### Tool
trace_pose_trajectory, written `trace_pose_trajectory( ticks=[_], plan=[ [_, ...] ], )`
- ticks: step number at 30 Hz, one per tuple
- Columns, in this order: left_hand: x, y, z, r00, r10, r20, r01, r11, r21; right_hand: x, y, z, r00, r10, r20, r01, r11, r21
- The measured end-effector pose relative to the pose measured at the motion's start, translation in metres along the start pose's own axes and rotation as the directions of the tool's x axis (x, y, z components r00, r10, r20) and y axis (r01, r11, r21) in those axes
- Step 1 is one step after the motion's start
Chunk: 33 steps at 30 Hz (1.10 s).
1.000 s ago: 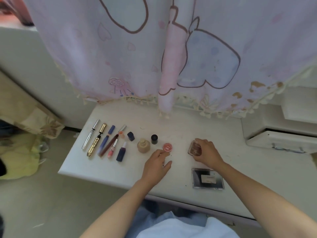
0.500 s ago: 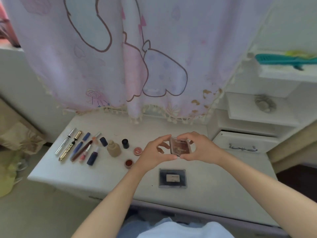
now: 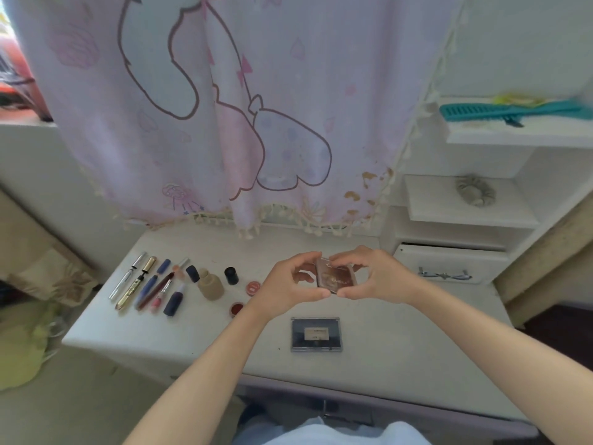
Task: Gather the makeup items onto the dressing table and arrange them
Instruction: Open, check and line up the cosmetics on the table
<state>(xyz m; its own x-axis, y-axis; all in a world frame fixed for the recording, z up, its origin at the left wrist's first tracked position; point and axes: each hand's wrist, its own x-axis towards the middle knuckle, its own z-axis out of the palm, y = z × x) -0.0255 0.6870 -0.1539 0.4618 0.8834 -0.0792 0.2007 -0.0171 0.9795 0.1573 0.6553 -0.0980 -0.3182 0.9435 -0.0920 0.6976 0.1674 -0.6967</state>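
A small clear brown compact (image 3: pixel 335 276) is held above the white dressing table (image 3: pixel 401 354) between my left hand (image 3: pixel 288 285) and my right hand (image 3: pixel 377 276), each pinching one side. On the table's left lie several pens and tubes in a row (image 3: pixel 150 284), then a beige bottle (image 3: pixel 210 284), a black cap (image 3: pixel 231 275), a pink round lid (image 3: pixel 253 286) and a red pot (image 3: pixel 237 308). A dark flat palette (image 3: pixel 316 334) lies below my hands.
A pink printed curtain (image 3: pixel 224 107) hangs over the table's back. White shelves on the right hold a teal comb (image 3: pixel 507 111) and a grey scrunchie (image 3: pixel 475 191). A drawer with a bow handle (image 3: pixel 444 276) sits beside my right hand.
My right hand lifted the brown compact off the table and my left hand left the pink lid to join it. The camera view swung to the right.
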Motion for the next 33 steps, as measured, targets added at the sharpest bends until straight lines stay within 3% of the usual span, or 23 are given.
trace_pose_trajectory(
  ticks=[23, 33],
  plan=[
    [-0.004, -0.002, 0.007, 1.000, 0.030, 0.006, -0.029, 0.996, -0.081, 0.001, 0.013, -0.007, 0.990, -0.140, 0.030, 0.136, 0.984, 0.117],
    [-0.005, -0.013, 0.004, 1.000, -0.006, 0.007, 0.007, 0.994, -0.109, 0.012, 0.031, 0.003, 1.000, 0.017, -0.024, -0.009, 0.944, 0.331]
  ],
)
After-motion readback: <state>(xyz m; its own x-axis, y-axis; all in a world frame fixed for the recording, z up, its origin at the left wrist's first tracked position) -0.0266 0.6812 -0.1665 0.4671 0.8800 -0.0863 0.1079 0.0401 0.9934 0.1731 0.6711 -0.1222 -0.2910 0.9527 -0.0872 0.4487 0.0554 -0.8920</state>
